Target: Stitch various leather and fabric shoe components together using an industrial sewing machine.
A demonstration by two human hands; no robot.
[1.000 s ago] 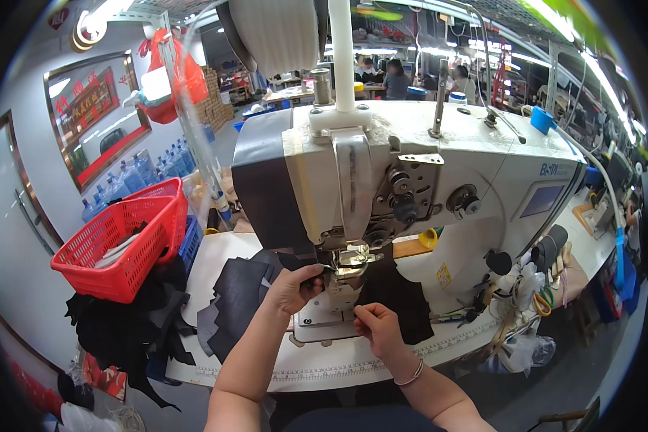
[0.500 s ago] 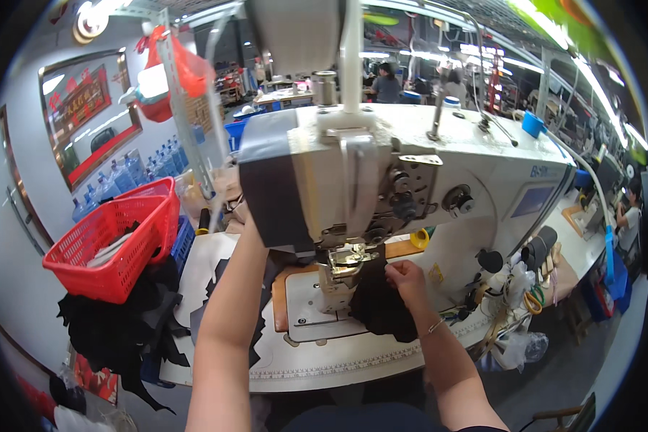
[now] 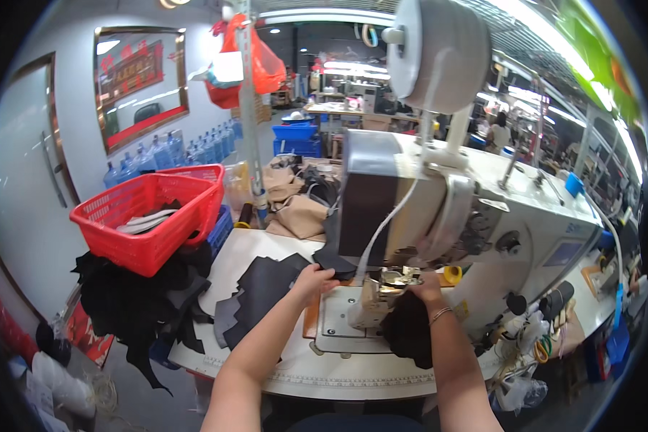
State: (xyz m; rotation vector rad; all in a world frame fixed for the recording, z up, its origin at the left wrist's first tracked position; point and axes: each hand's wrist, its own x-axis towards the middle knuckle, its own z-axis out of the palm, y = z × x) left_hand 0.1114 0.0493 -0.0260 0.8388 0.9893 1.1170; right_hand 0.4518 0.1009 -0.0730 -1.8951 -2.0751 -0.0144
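A white industrial sewing machine [image 3: 525, 252] stands before me, its metal presser foot [image 3: 402, 276] over the pale bed plate [image 3: 338, 317]. Left of the needle area, my left hand [image 3: 314, 283] is closed, thumb and fingers on the edge of a dark fabric piece [image 3: 335, 262] that runs behind the machine head. My right hand [image 3: 429, 289] is just right of the presser foot, above bunched black fabric [image 3: 409, 331]; its fingertips are hidden by the machine parts. Several dark cut pieces [image 3: 263, 291] with stepped edges lie on the white table left of the bed.
A red plastic basket [image 3: 147, 223] with pieces inside stands at the left, black scraps [image 3: 133, 306] hanging below it. Beige fabric [image 3: 302, 216] is heaped behind the table. A large thread cone [image 3: 439, 57] sits above the machine. Tape rolls and plastic bags [image 3: 529, 353] crowd the right side.
My view has turned left. My left hand has come out from behind the machine head to beside the bed, with the dark piece. My right hand has moved in closer to the presser foot.
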